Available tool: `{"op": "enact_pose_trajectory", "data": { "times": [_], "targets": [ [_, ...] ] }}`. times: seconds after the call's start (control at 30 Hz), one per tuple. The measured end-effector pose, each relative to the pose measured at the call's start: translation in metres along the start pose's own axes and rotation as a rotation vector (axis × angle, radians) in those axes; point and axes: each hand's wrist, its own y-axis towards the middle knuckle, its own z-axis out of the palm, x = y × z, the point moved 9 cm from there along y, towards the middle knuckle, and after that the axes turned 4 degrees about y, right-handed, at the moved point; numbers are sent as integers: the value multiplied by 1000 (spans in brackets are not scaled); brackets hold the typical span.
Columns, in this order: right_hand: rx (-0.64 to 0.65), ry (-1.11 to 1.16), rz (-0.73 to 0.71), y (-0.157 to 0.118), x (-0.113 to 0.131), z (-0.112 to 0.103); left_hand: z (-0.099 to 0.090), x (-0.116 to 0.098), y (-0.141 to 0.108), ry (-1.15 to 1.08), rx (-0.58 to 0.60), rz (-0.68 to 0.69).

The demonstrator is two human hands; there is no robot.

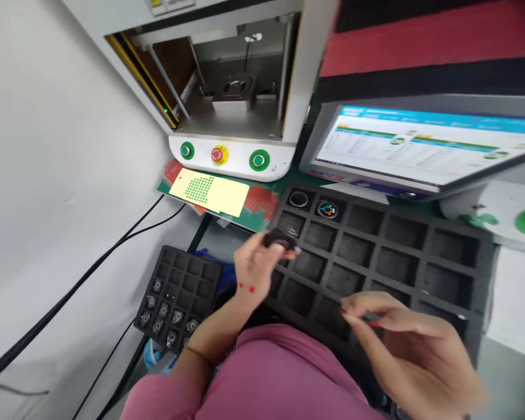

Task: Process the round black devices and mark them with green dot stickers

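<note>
My left hand [254, 265] is closed on a dark, rounded watch case [280, 238], held above the left side of a large black foam tray [387, 275]. Blur hides the detail of its face. Over the tray's front right part, my right hand [413, 344] has its thumb and forefinger pinched together. A bit of red shows by those fingers, but what it is I cannot make out. Two round watches sit in the tray's back left pockets: one with a dark face [298, 199], the other with a lit, coloured display [328, 210].
A press machine [230, 157] with green buttons and a red stop button stands behind. To its right is a monitor [420, 151]. A yellow card [210, 191] lies before the press. At lower left, a smaller foam tray [181, 294] holds several small parts; black cables [126, 236] run beside it.
</note>
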Motion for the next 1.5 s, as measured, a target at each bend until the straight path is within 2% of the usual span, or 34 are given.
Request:
{"op": "enact_pose_trajectory", "data": {
  "times": [0.07,0.1,0.2,0.3,0.4,0.53,0.67,0.8,0.9,1.03,1.1,1.2,1.33,1.4,1.5],
  "targets": [
    [-10,-4,7,5,-7,9,-51,21,15,-61,-237,-86],
    [-32,-19,20,8,-11,11,-75,31,21,-60,-313,-103],
    [-71,-72,64,14,-23,19,-131,65,32,-43,-454,-144],
    [-51,-107,75,16,-28,30,-158,99,37,-61,-498,-225],
    [-24,-178,56,10,-28,42,-161,121,47,-113,-449,-293],
    [-41,-216,44,-2,-25,43,-156,124,56,-157,-385,-311],
    [-57,-209,66,-6,-22,38,-141,97,44,-178,-286,-243],
    [-141,-129,201,0,-29,32,-98,53,17,-206,-38,-187],
    [-125,17,276,8,-33,38,-62,26,2,-205,171,-166],
    [-105,128,307,17,-28,40,-19,0,-9,-194,453,-70],
    [-94,162,336,19,-26,38,-3,-8,-15,-173,556,-33],
    [-92,207,379,19,-23,31,13,-11,-24,-102,600,-39],
    [-240,201,393,15,-22,4,31,-6,-38,-103,601,-159],
    [-334,201,378,11,-21,-14,36,-2,-41,-107,532,-212],
    [-466,210,375,2,-20,-40,39,5,-39,-97,365,-261]
  ]
}}
